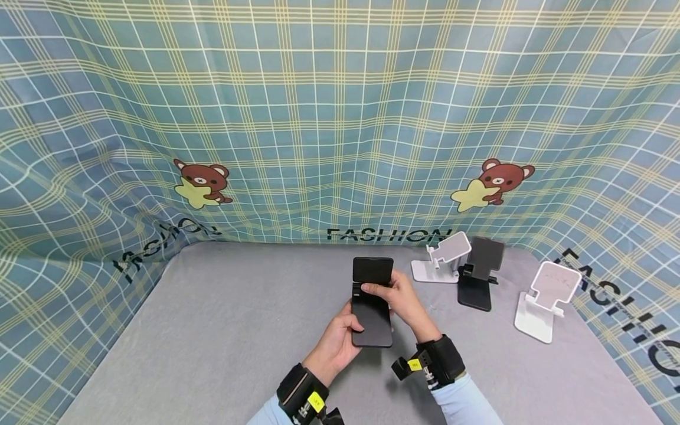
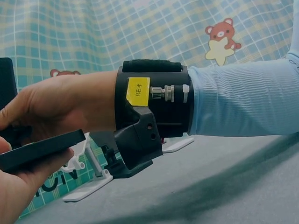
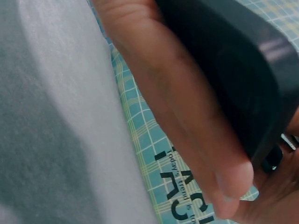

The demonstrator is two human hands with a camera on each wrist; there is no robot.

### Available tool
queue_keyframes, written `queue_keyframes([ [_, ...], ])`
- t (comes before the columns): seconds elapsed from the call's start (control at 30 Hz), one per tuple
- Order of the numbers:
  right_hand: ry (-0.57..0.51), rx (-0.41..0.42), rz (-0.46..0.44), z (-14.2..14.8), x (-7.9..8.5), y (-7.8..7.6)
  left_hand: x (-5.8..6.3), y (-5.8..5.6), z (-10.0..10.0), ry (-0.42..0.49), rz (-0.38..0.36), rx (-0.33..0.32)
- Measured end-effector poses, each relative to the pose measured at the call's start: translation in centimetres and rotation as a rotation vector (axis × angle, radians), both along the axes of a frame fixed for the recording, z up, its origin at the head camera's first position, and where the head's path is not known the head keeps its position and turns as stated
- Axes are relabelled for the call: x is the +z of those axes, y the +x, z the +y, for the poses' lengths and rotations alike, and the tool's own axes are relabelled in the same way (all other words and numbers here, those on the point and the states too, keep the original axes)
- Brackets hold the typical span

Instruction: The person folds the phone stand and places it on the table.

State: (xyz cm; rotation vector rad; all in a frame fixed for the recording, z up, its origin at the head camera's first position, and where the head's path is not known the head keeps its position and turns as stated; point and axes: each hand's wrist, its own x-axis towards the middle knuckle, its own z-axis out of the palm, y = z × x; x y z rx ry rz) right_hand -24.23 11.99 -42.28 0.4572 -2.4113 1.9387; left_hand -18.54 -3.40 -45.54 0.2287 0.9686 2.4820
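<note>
Both hands hold a black folding phone stand (image 1: 373,323), its small top plate (image 1: 373,270) swung out in line with the longer base. My left hand (image 1: 337,339) grips the base's left edge, thumb over the face. On the other side my right hand (image 1: 406,301) grasps the stand near the hinge, with its thumb (image 1: 376,290) lying across it. The left wrist view shows the base (image 2: 46,147) edge-on, held up off the table. In the right wrist view, fingers (image 3: 187,102) lie along the dark slab (image 3: 233,79).
To the right on the grey table (image 1: 223,330) stand a white phone stand (image 1: 435,271), another black one (image 1: 474,292) beside it, and a second white one (image 1: 533,319) farther right. A plaid curtain (image 1: 340,147) hangs behind and along both sides.
</note>
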Motion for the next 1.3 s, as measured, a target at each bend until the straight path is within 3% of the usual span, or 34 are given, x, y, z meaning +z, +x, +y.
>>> queue_keyframes([
  [0.27,-0.012,0.085,0.007,0.9,1.4,0.5,0.2,0.0,-0.3,0.003,-0.010,0.020],
  [0.43,-0.089,0.108,0.179,2.5,2.4,0.6,0.0,0.0,-0.2,-0.006,-0.014,0.017],
  [0.5,-0.156,0.162,0.272,3.4,0.7,-0.9,-0.1,0.1,-0.1,-0.011,-0.007,0.001],
  [0.57,-0.175,0.194,0.305,3.6,0.9,-0.8,-0.3,0.2,0.1,-0.024,-0.006,-0.010],
  [0.67,-0.156,0.253,0.302,3.6,1.2,-0.7,-0.6,0.5,0.5,-0.044,-0.005,-0.029],
  [0.73,-0.093,0.258,0.243,2.9,3.3,0.9,-0.7,0.7,0.8,-0.053,-0.013,-0.037],
  [0.93,-0.045,0.277,0.153,2.5,3.6,1.4,-0.8,0.9,1.0,-0.037,-0.032,-0.051],
  [1.1,-0.032,0.303,0.179,2.5,3.9,1.4,-0.4,0.8,0.7,-0.013,-0.023,-0.069],
  [1.3,-0.032,0.341,0.244,2.4,4.0,1.6,0.2,0.8,0.4,-0.038,-0.038,-0.042],
])
